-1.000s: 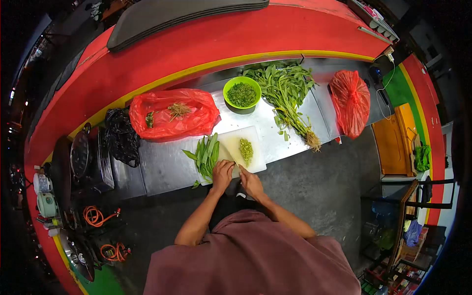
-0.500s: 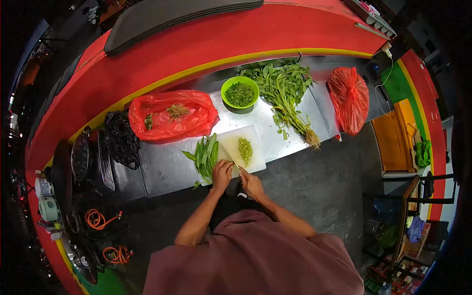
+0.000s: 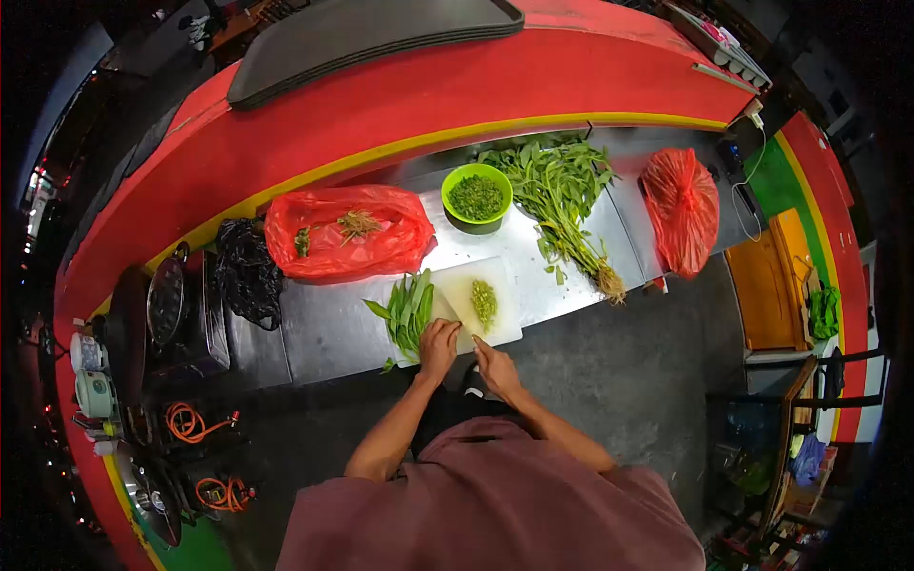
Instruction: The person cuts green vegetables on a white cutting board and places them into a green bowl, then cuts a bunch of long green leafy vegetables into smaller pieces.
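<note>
while left hand (image 3: 439,341) clamps greens (image 3: 409,306) on board (image 3: 459,284) | right hand (image 3: 497,366) near, grip unclear

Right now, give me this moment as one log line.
left hand: holds greens | right hand: at cutting board edge | chopped pile: on board

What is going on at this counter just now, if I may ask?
A person works at a white cutting board on a steel counter. The left hand presses down a bunch of green stems; the right hand is just beside it, and any knife is too small to make out. A small chopped pile lies on the board, a green bowl behind holds more, and uncut leafy greens lie right of it.
</note>
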The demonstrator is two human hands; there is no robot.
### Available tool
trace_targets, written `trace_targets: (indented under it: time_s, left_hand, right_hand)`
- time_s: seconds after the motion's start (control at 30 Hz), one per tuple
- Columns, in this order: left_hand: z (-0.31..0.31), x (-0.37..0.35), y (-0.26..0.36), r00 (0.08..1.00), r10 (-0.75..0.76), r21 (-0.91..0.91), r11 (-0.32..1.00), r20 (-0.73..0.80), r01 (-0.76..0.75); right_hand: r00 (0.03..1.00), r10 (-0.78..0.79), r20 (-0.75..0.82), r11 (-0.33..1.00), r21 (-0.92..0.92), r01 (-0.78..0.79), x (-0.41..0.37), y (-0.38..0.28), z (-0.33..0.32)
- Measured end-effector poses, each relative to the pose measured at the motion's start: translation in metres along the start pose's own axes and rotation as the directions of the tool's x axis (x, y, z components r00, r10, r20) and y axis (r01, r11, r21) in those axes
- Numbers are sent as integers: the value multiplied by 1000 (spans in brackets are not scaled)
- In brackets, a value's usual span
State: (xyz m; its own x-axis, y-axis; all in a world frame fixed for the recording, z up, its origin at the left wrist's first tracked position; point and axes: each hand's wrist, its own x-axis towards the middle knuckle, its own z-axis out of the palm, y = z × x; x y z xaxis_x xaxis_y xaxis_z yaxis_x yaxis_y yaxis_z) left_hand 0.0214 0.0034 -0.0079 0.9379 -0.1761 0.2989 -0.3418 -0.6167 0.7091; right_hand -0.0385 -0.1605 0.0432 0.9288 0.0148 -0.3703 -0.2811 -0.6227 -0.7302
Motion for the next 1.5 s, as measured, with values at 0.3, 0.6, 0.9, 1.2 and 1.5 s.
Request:
trace_targets:
  time_s: [0.3, 0.6, 0.9, 1.2, 1.5]
  left_hand:
    - [-4, 2, 4, 1000, 12, -13, 1000, -16, -12]
    - [-14, 3, 17, 996, -70, -91, 993, 63, 75]
    - [-19, 21, 24, 909, 237, 195, 929, 343, -315]
    - [-25, 50, 14, 897, 173, 231, 931, 406, -283]
    - [-15, 72, 8, 899, 152, 255, 928, 410, -273]
  right_hand:
    - [994, -64, -87, 993, 91, 72, -13, 14, 1]
    - [978, -94, -186, 984, 130, 119, -1, 14, -9]
    - [931, -213, -295, 968, 65, 242, 8, 21, -7]
    - [947, -151, -282, 987, 4, 158, 0, 17, -20]
    - [955, -105, -278, 990, 64, 127, -18, 13, -36]
